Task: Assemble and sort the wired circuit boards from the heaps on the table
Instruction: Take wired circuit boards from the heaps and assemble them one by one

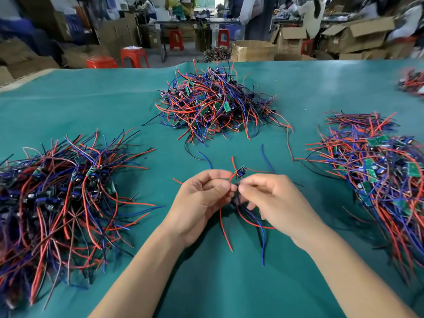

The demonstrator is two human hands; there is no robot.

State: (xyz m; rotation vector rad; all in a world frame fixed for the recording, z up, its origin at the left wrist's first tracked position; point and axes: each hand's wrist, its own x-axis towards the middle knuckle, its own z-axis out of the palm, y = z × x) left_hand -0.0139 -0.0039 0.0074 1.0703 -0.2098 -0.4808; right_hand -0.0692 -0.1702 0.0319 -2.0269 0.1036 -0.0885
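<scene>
Hands pinching wires together, left hand (pixel 202 198), right hand (pixel 273 198), circuit board (pixel 241 172) just above fingertips

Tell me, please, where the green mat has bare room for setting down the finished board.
Bare mat lies between the left heap and the middle heap, and near the front edge beside the forearms. The right heap crowds its side, and loose wires trail beneath both hands, left and right.

Matt teal cloth table cover (pixel 229 290) — glossy plastic-sheathed wires (pixel 226 230), cardboard boxes (pixel 358 35)
</scene>
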